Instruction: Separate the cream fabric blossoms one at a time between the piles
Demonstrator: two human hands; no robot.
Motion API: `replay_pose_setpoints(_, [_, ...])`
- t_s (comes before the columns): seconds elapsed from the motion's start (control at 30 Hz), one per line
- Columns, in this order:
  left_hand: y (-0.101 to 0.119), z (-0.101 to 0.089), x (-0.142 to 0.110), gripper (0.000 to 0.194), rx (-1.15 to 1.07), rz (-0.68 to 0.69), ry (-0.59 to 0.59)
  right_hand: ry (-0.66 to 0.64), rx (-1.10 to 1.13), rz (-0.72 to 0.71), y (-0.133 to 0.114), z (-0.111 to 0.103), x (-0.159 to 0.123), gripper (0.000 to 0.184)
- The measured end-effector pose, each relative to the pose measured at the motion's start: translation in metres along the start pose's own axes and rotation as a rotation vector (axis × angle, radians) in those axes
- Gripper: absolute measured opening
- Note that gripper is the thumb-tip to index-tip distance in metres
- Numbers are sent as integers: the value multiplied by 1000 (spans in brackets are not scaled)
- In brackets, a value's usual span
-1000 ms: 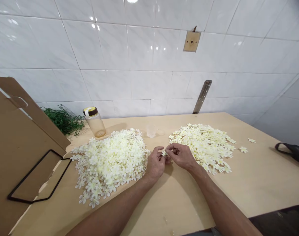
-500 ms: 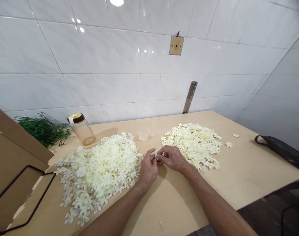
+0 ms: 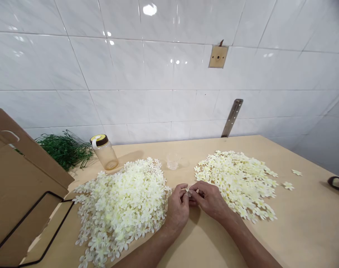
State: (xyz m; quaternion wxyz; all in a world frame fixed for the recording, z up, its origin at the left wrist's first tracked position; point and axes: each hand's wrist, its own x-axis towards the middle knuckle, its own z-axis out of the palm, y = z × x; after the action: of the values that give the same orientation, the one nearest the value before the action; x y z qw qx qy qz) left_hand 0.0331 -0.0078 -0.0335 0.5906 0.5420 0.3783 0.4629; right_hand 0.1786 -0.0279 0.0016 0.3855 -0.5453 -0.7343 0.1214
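Between my fingertips is a small white artificial flower (image 3: 187, 191), partly covered by the fingers. My left hand (image 3: 178, 206) pinches it from one side, and my right hand (image 3: 210, 199) closes on it from the other; the two hands meet just above the table. Left of them spreads a large heap of white artificial flowers (image 3: 127, 201), close beside my left hand. A second, flatter pile of cream-yellow flowers (image 3: 239, 178) lies beyond my right hand. Behind the hands stands a small clear plastic cup (image 3: 172, 163).
A clear bottle (image 3: 106, 154) with a brown and yellow lid stands at the back left beside green artificial foliage (image 3: 65, 149). A cardboard box (image 3: 21, 186) and black wire frame (image 3: 51, 234) occupy the left. Two loose flowers (image 3: 288, 185) and a black strap (image 3: 338, 183) lie right.
The camera view has shifted, so the scene sits further right and lower. Both hands stay together at the small flower, with the fingers slightly changed in position.
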Motion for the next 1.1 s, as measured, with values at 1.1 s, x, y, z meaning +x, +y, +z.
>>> replay_pose_setpoints(1.1, [19, -2, 0, 19, -76, -145, -16, 51, 17, 138, -1, 1, 0, 17])
